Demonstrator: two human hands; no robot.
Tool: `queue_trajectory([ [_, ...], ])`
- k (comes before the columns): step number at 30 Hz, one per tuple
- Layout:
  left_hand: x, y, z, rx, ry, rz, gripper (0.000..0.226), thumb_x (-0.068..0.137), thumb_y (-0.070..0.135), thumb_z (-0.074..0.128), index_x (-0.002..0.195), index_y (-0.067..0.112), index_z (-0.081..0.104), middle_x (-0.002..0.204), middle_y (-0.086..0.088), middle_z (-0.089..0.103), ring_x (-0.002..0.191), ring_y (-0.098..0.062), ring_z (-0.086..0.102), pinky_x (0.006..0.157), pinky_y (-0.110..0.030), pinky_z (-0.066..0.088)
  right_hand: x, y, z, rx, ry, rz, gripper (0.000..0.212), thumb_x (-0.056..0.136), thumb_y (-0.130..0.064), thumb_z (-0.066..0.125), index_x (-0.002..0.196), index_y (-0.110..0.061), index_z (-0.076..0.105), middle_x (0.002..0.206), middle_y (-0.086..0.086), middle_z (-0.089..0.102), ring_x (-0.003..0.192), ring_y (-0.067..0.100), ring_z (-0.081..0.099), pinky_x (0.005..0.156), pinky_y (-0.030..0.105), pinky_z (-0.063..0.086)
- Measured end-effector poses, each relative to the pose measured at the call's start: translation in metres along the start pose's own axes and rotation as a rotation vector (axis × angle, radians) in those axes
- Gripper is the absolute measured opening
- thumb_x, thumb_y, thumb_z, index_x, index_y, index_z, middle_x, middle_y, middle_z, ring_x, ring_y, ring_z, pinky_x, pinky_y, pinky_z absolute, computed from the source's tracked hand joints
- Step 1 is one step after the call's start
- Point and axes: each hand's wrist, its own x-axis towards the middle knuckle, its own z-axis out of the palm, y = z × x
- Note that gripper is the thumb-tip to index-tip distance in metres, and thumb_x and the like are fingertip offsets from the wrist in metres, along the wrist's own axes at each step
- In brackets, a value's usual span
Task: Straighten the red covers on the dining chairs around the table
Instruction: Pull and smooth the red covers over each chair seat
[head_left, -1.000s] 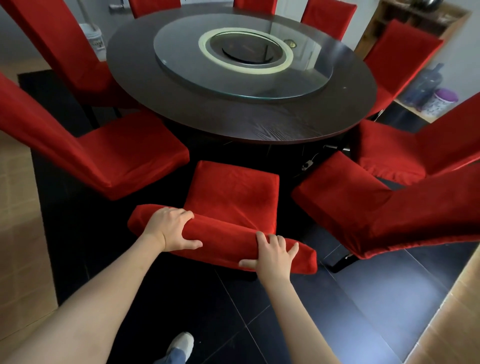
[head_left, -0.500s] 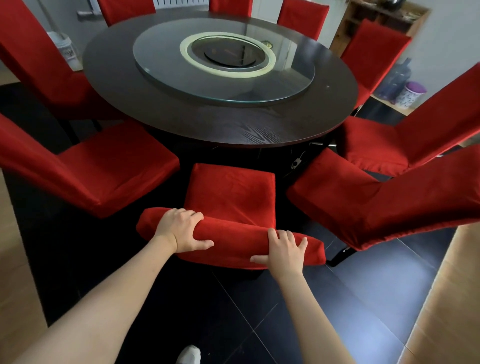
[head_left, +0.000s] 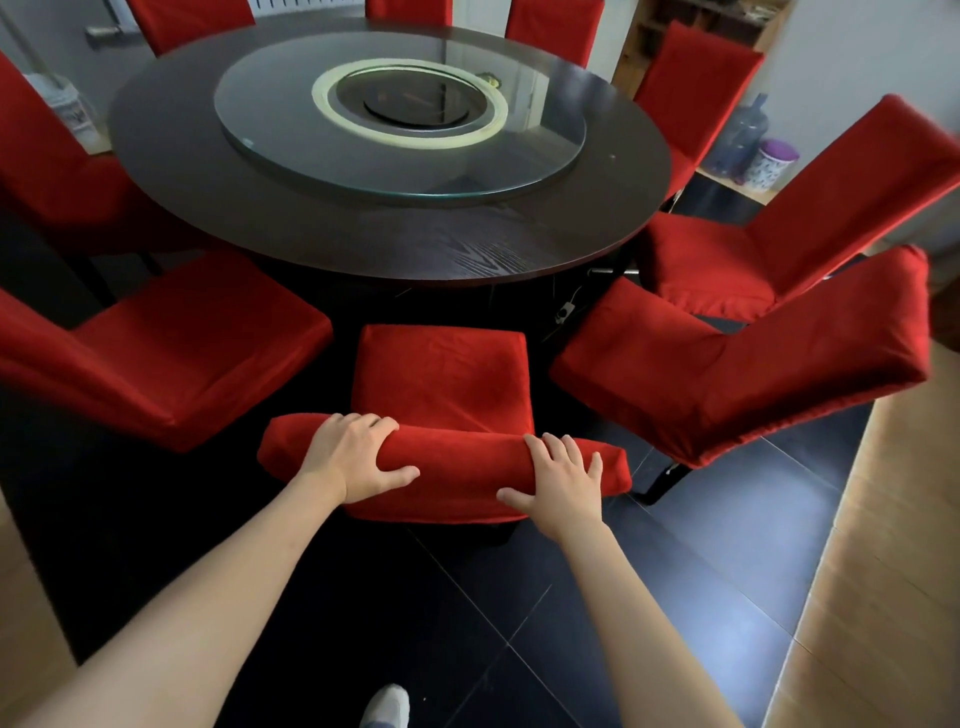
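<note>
Head: both hands, L (head_left: 353, 457) & R (head_left: 563, 486), on chair-back cover (head_left: 457, 462).

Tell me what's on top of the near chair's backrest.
Both hands: the left hand grips the backrest top, the right hand rests on it with fingers spread. The cover beneath them is hidden.

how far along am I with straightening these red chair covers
Looks done: the red fabric-covered chair on your left lies smooth. In hand: your left hand grips and your right hand presses the top of the nearest red-covered chair back; its seat shows creases. Possibly left: the red-covered chair on your right, hem uneven; the far chairs are unclear.
</note>
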Motion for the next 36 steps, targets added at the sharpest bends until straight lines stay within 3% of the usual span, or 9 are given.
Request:
queue_trajectory([
  [3,-0.003,0.012,-0.003,-0.086,0.052,0.005,0.071,0.078,0.073,0.053,0.129,0.023,0.056,0.124,0.004,0.062,0.11,-0.018,0.058,0.097,-0.033,0.04,-0.004,0.009,-0.009,0.058,0.008,0.005,0.082,0.085,-0.065,0.055,0.15,-0.025,0.026,0.158,0.002,0.024,0.148,0.024,0.01,0.116,0.057,0.007],
  [10,0.007,0.076,-0.022,-0.161,0.087,0.02,0.069,0.08,0.069,0.054,0.13,0.022,0.054,0.119,0.002,0.064,0.109,-0.019,0.059,0.094,-0.034,0.045,-0.019,0.06,-0.036,0.025,0.053,0.04,0.074,0.088,-0.062,0.052,0.148,-0.024,0.03,0.155,0.002,0.032,0.147,0.026,0.016,0.115,0.057,0.01],
  [28,0.043,0.301,-0.031,-0.212,0.199,-0.008,0.057,0.085,0.06,0.057,0.126,0.02,0.058,0.111,0.0,0.068,0.106,-0.02,0.061,0.095,-0.036,0.042,-0.052,0.299,-0.095,0.036,0.096,0.085,0.065,0.091,-0.055,0.053,0.144,-0.021,0.037,0.146,0.003,0.043,0.138,0.025,0.033,0.114,0.055,0.016],
  [36,0.104,0.385,-0.053,-0.228,0.248,0.059,0.063,0.082,0.065,0.05,0.126,0.019,0.058,0.111,0.001,0.068,0.105,-0.021,0.062,0.092,-0.036,0.044,-0.028,0.378,-0.138,0.029,0.217,0.099,0.062,0.089,-0.056,0.055,0.14,-0.022,0.042,0.14,0.0,0.049,0.134,0.024,0.034,0.111,0.051,0.02],
])
